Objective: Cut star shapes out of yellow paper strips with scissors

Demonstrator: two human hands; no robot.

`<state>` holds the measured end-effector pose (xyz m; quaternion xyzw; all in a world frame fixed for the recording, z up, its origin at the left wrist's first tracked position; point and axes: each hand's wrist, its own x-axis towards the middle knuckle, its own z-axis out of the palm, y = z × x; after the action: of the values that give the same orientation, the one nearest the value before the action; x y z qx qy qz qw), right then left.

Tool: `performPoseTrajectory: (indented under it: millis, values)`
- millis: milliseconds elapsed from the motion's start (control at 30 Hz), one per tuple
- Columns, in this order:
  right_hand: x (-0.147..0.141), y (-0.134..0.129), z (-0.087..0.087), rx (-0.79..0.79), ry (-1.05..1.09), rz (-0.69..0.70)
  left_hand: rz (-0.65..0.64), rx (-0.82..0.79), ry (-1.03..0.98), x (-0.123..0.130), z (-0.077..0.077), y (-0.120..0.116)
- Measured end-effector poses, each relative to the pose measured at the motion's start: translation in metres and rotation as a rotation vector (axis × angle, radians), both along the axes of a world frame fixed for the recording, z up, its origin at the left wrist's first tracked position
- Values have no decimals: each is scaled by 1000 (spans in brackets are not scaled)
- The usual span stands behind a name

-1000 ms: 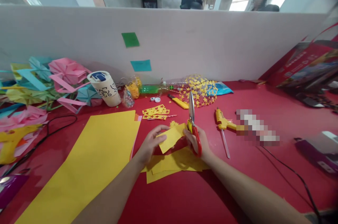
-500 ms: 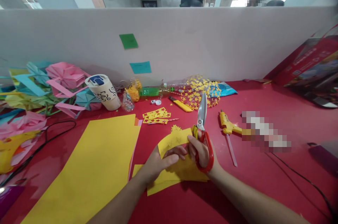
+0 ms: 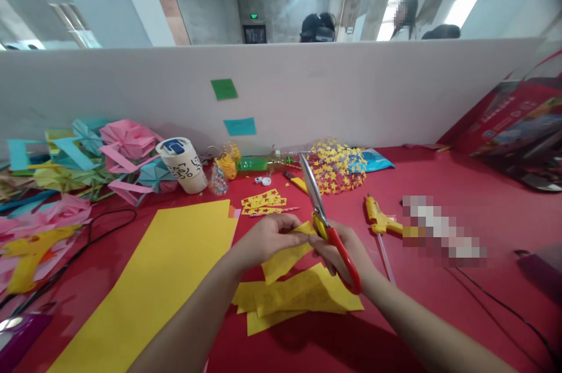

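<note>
My left hand (image 3: 266,239) is closed, pinching a small piece of yellow paper (image 3: 281,263) that hangs down from its fingertips. My right hand (image 3: 346,244) meets it at the paper's upper right corner, thumb and fingertips against the paper. A pair of red-handled scissors (image 3: 312,185) is hooked in that same right hand, its blades together and aimed up and away to the left. Whether the blades touch the paper I cannot tell. Below both hands, several yellow paper strips (image 3: 302,295) lie overlapping on the red table (image 3: 421,326).
Large yellow sheets (image 3: 144,279) lie at left. Star-cut yellow scraps (image 3: 263,202), a utility knife (image 3: 300,183) and a star-covered clear item (image 3: 336,168) lie beyond my hands. At right is a glue gun (image 3: 378,218); another glue gun (image 3: 30,256) lies far left. A white partition (image 3: 351,92) stands behind.
My left hand has moved up over the paper and now pinches it near my right fingertips. The scissors have tipped leftward. The camera view has tilted up slightly.
</note>
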<state>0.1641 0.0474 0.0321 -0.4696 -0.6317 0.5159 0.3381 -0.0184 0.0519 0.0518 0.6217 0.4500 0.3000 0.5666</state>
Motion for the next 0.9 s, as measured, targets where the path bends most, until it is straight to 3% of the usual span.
performPoseTrajectory:
  millis: [100, 200, 300, 433, 600, 900]
  values:
    - [4, 2, -6, -15, 57, 27, 107, 25, -105, -1, -4, -1]
    - [13, 5, -13, -49, -7, 154, 271, 60, -151, -8, -5, -3]
    - [18, 7, -14, -7, -115, 270, 418, 142, -138, -16, 0, -3]
    - [19, 3, -14, 50, -137, 320, 511, 193, -193, -23, 9, -3]
    - [20, -4, -18, 14, -121, 392, 551, 171, -285, -26, 10, -4]
    - [24, -6, -19, -36, -94, 387, 469, 110, -241, -13, 13, -4]
